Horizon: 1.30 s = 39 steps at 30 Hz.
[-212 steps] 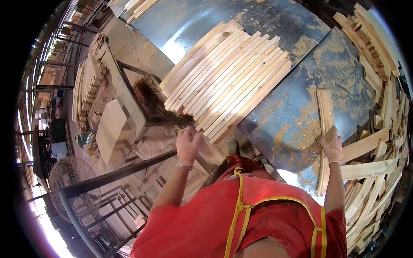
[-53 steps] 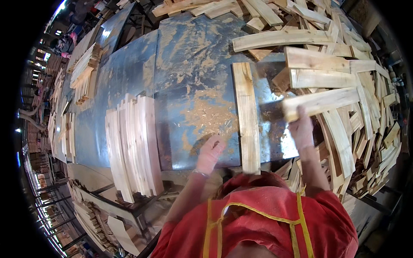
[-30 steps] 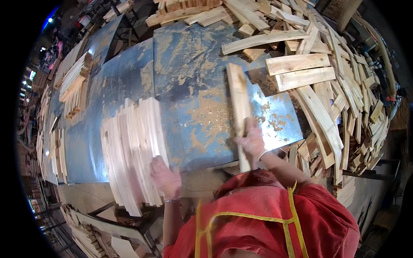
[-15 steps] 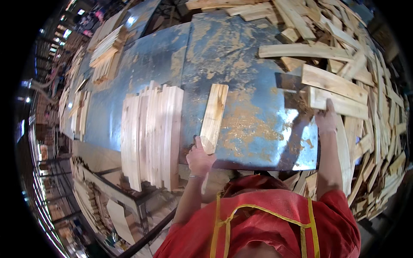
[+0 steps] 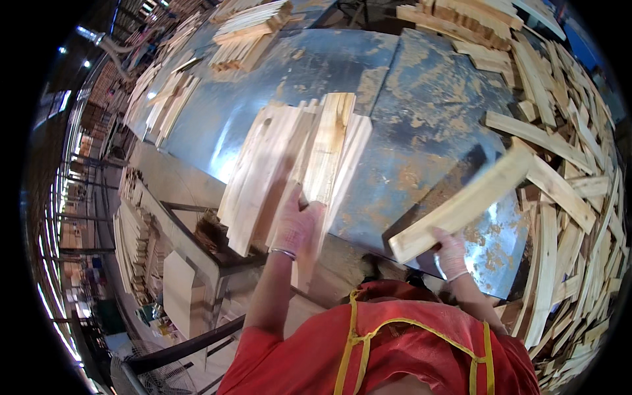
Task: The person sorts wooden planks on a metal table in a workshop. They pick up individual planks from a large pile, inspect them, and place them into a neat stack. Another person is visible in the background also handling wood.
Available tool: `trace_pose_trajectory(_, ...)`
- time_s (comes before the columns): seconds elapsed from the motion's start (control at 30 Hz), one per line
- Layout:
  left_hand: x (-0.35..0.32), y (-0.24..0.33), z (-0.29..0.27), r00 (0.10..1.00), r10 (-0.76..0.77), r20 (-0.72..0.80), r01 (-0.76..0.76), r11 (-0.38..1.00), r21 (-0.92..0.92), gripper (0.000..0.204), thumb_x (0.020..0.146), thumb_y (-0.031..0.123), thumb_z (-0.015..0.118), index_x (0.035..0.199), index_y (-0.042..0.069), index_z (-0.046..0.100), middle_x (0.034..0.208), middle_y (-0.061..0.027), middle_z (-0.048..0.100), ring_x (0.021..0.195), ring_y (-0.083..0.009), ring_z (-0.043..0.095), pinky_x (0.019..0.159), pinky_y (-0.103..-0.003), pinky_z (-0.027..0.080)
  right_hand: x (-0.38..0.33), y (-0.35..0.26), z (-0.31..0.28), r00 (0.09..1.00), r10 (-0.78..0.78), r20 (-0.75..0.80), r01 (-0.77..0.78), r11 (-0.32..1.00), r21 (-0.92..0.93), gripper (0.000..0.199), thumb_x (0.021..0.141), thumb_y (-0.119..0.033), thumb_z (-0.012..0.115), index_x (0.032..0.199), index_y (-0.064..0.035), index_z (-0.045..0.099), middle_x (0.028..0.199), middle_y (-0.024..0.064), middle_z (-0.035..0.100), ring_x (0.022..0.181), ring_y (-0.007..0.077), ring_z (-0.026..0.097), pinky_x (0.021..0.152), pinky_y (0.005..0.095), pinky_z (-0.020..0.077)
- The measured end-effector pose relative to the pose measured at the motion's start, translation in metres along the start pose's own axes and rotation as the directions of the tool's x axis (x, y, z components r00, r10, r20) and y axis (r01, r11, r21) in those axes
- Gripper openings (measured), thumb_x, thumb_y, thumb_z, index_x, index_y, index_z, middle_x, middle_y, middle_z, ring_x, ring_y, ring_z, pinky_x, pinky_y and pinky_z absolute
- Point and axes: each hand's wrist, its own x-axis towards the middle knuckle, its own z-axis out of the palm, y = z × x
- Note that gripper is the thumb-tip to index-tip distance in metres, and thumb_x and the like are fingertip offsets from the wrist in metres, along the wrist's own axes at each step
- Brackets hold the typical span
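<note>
My left hand is closed on the near end of a short wooden board with a brown streak. That board lies over or on a row of pale boards at the table's near edge; I cannot tell whether it rests fully on them. To the right, my right hand grips another pale wooden board near its lower end. This one is tilted above the table, with its far end toward the pile of boards, and is slightly blurred.
A blue, worn metal table with sawdust patches lies ahead. A large loose heap of boards covers the right side. Stacked boards stand at the far left, and a dark metal frame is below on the left.
My left hand has carried its board left, from bare tabletop onto or over the board row. My right hand has drawn a board off the heap toward me. The view has shifted left.
</note>
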Motion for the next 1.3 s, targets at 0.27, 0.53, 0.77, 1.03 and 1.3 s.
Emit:
trace_pose_trajectory(0.27,0.045,-0.077,-0.126,0.830,0.140,0.541,0.360,0.606,-0.709,0.053,0.108,0.037,0.063,0.148,0.003,0.056,0.102,-0.0098,0.072,0.084,-0.0198,0.072,0.071,-0.032,0.060,-0.034,0.061,0.212,0.822,0.456,0.341,0.212,0.312,-0.926,0.101,0.089,-0.051,0.071,0.160,0.0068,0.029,0.128,0.0324,0.069,0.118,0.0417,0.071,0.100,0.0411,0.0566)
trace_pose_trajectory(0.53,0.041,0.011,0.015,0.817,0.148,0.558,0.485,0.347,-0.803,0.045,0.115,0.035,0.046,0.153,0.012,0.052,0.071,0.0008,0.054,0.050,-0.0080,0.044,0.042,-0.023,0.037,-0.052,-0.005,0.171,0.664,0.237,0.709,0.118,0.904,-0.412,0.107,0.092,-0.050,0.072,0.172,-0.0059,0.016,0.150,0.0249,0.056,0.140,0.0318,0.053,0.117,0.0420,0.0428)
trace_pose_trajectory(0.77,-0.015,0.078,0.208,0.549,0.525,0.651,-0.529,0.821,-0.216,0.072,0.106,0.039,0.062,0.161,-0.001,0.041,0.147,-0.0208,0.058,0.129,-0.0341,0.058,0.114,-0.048,0.047,-0.116,-0.054,0.021,0.954,-0.287,0.084,0.299,0.930,-0.214,0.109,0.082,-0.028,0.083,0.171,-0.0063,0.022,0.149,0.0195,0.055,0.131,0.0252,0.055,0.112,0.0371,0.0459)
trace_pose_trajectory(1.03,-0.103,0.157,0.389,0.341,0.639,0.689,-0.938,0.184,0.294,0.094,0.082,0.036,0.086,0.156,-0.004,0.045,0.159,-0.0291,0.044,0.147,-0.0459,0.041,0.124,-0.052,0.034,-0.232,-0.092,-0.262,0.450,-0.269,-0.852,0.354,0.929,-0.107,0.093,0.085,-0.025,0.083,0.161,-0.0010,0.035,0.112,0.0087,0.069,0.096,0.0183,0.066,0.083,0.0337,0.0569)
trace_pose_trajectory(1.3,-0.152,0.187,0.533,0.334,0.542,0.771,-0.866,-0.147,0.478,0.116,0.075,0.059,0.084,0.164,0.004,0.034,0.154,-0.0215,0.054,0.140,-0.0369,0.054,0.115,-0.049,0.046,-0.352,-0.239,-0.576,-0.320,-0.578,-0.751,-0.275,0.815,-0.510,0.064,0.089,-0.043,0.079,0.128,0.0040,0.059,0.108,0.0223,0.072,0.097,0.0359,0.069,0.087,0.0491,0.0542)
